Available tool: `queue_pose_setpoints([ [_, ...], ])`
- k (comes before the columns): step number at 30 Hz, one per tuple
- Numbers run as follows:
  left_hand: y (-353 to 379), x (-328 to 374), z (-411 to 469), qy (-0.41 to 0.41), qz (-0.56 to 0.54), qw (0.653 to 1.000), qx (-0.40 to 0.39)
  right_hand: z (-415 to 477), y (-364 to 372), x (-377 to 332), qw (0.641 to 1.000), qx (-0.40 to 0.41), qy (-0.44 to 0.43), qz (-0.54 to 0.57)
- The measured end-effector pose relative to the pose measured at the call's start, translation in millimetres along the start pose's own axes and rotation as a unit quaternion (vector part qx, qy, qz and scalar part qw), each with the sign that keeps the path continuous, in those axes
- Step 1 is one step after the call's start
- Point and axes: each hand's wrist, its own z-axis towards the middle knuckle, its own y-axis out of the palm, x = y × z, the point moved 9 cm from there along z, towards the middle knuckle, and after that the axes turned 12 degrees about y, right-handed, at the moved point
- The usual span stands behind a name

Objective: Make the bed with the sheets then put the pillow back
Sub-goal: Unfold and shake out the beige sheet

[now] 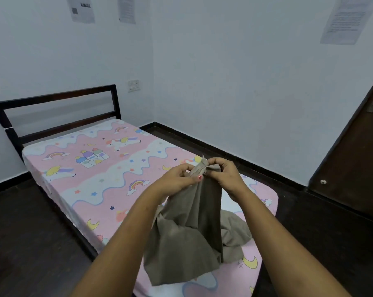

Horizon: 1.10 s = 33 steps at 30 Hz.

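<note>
Above the near end of the bed point(59, 200), I read both hands raised side by side. Left hand point(177, 179): fingers and thumb pinch the top edge of the grey-brown sheet point(189, 234). Right hand point(223, 173): fingers curled, pinching the same edge, just beside the left. From the pinch the sheet hangs down; its lower folds rest on the pink patterned fitted sheet point(108, 168). A black headboard point(59, 97) stands at the far end.
</note>
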Motion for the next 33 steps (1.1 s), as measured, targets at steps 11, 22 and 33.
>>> queue_pose_setpoints([
  [11,-3,-17,-3,-0.022,-0.058,0.992,0.106,-6,-6,1,0.998,-0.014,0.029,0.047],
  [22,4,-6,0,-0.004,-0.064,0.993,0.094,-13,17,-9,0.992,-0.107,0.023,0.063],
  [33,3,-1,-2,0.029,-0.105,0.985,0.135,-6,4,-7,0.999,-0.011,-0.004,0.037],
])
